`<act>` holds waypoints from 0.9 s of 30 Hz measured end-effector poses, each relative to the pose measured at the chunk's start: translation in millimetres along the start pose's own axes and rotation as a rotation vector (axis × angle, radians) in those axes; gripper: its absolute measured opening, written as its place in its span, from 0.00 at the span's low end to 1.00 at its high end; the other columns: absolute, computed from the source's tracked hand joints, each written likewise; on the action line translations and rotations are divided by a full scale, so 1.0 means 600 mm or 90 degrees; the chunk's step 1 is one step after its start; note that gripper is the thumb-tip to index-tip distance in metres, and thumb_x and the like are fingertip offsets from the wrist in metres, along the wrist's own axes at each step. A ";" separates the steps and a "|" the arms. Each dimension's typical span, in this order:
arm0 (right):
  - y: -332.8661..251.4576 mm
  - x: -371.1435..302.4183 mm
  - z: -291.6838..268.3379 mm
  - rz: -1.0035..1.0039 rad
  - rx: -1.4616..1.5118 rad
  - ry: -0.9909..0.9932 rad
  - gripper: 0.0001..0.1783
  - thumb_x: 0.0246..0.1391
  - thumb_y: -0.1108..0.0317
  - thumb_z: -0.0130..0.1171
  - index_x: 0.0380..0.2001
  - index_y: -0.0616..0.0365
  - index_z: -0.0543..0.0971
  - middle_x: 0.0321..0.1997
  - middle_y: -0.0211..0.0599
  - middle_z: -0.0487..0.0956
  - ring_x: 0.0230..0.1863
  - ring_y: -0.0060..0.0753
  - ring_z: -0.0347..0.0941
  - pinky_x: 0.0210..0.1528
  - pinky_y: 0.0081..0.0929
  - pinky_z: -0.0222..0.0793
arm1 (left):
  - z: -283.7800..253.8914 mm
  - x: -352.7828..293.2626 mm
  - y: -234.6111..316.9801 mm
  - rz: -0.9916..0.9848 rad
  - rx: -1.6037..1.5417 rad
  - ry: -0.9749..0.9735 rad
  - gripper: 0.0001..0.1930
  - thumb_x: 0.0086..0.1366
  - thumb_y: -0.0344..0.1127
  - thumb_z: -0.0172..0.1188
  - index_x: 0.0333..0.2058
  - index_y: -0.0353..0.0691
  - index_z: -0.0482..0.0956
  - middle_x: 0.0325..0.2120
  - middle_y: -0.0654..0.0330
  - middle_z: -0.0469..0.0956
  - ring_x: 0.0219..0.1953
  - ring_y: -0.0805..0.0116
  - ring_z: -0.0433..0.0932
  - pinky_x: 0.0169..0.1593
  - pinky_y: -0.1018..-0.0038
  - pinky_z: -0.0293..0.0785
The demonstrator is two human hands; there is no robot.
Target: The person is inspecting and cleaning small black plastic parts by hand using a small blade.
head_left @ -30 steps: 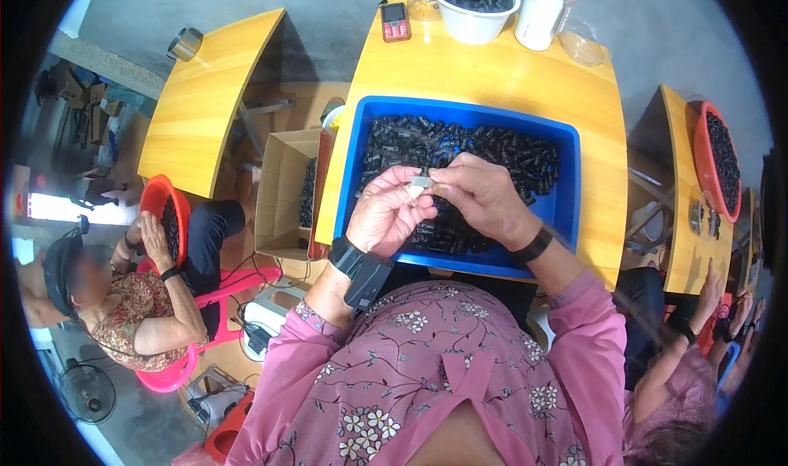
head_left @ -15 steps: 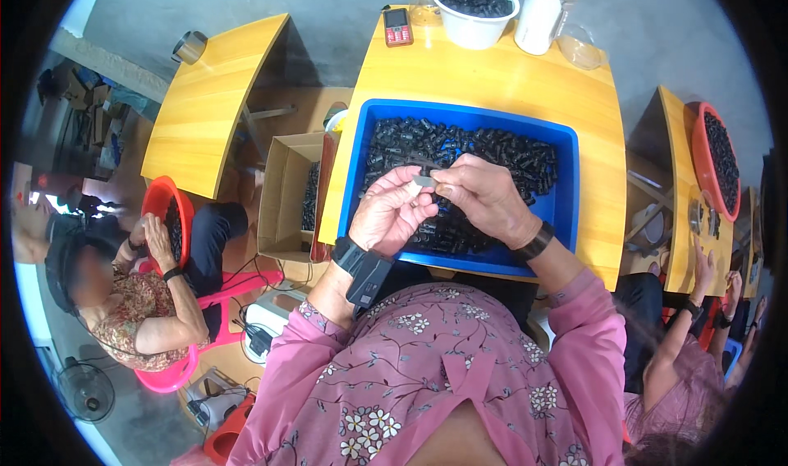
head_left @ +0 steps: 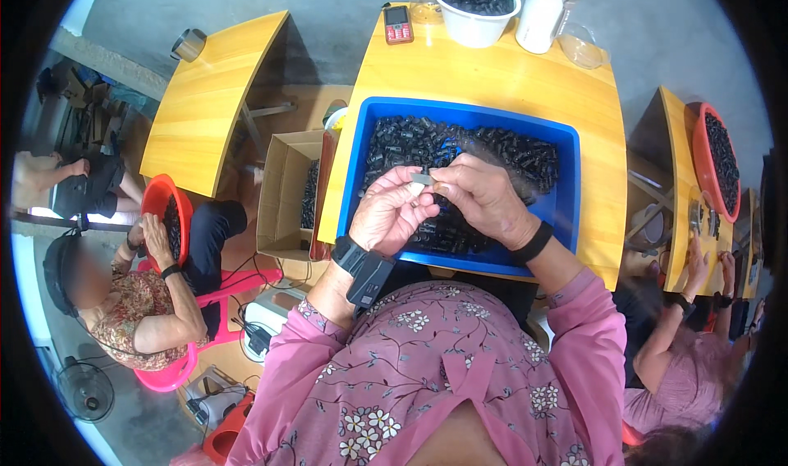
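Note:
Above the blue tray (head_left: 470, 110), my left hand (head_left: 387, 212) has its thumb and index finger pinched on a small flat grey piece (head_left: 422, 179). The fingertips of my right hand (head_left: 483, 197) are closed at the piece's other end, touching it. Its exact kind is too small to make out. Beneath both hands lie many small black plastic parts (head_left: 402, 142) heaped in the tray. A black band is round each wrist, and the left one carries a box-shaped device.
On the yellow table (head_left: 484, 80) stand a red phone (head_left: 398, 25), a white bowl (head_left: 476, 29) of black parts, and a white jug (head_left: 546, 15). A cardboard box (head_left: 283, 195) sits left of the table. Co-workers sit on both sides, one with a red basin (head_left: 162, 189).
My right hand has shifted very slightly, and both hands remain pinched together at the grey piece. On the far left, a standing person has changed position. The right-hand co-worker's hands have moved.

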State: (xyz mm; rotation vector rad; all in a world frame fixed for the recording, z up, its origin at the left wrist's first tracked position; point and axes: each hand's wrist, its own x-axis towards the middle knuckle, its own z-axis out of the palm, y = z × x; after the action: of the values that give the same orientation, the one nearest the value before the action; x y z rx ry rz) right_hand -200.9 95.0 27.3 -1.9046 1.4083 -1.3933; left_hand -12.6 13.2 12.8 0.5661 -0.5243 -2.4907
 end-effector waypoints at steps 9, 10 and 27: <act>0.003 -0.002 0.002 -0.022 -0.002 -0.001 0.09 0.58 0.73 0.60 0.42 0.62 0.80 0.31 0.43 0.75 0.32 0.44 0.77 0.34 0.33 0.73 | -0.007 0.002 0.001 -0.012 0.002 0.001 0.09 0.68 0.24 0.55 0.46 0.34 0.76 0.36 0.52 0.82 0.34 0.65 0.83 0.40 0.66 0.85; 0.003 -0.002 0.000 -0.008 -0.007 -0.007 0.09 0.58 0.73 0.60 0.42 0.62 0.80 0.31 0.43 0.75 0.32 0.44 0.77 0.34 0.33 0.73 | -0.006 0.002 0.001 -0.013 0.001 0.002 0.09 0.68 0.24 0.55 0.46 0.34 0.76 0.36 0.52 0.82 0.34 0.65 0.83 0.40 0.66 0.85; 0.011 0.001 -0.005 0.205 0.183 0.108 0.09 0.57 0.71 0.64 0.40 0.62 0.81 0.28 0.30 0.76 0.28 0.20 0.70 0.33 0.22 0.69 | -0.001 0.004 0.000 -0.032 -0.014 0.002 0.08 0.69 0.27 0.55 0.45 0.33 0.77 0.36 0.51 0.82 0.34 0.66 0.82 0.41 0.66 0.84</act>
State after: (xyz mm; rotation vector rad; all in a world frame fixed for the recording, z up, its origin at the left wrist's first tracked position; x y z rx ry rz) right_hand -206.7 92.4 24.2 -1.3414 1.4257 -1.5249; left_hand -13.9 11.9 11.5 0.5820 -0.4862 -2.5389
